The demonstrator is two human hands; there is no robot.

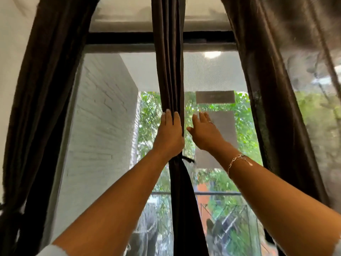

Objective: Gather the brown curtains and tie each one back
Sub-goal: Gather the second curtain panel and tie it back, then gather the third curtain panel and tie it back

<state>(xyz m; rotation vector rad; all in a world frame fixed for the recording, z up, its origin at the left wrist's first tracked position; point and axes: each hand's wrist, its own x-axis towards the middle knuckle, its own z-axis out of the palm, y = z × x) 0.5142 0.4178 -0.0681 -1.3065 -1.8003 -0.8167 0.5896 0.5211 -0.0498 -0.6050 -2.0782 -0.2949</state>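
A gathered brown curtain point(168, 71) hangs down the middle of the window, cinched by a dark tie point(187, 160) just below my left hand. My left hand point(170, 133) is wrapped around the bunched folds, fingers pointing up. My right hand point(203, 132) is raised beside the curtain with fingers spread, holding nothing and apart from the cloth. A second brown curtain point(42, 108) hangs at the left, drawn in near the bottom left corner. A third brown curtain point(276, 89) hangs at the right.
Behind the curtains is a tall window with a black frame point(129, 38) and a sheer mesh screen. Outside I see a white brick wall point(103, 126), green foliage and a railing. A bracelet sits on my right wrist.
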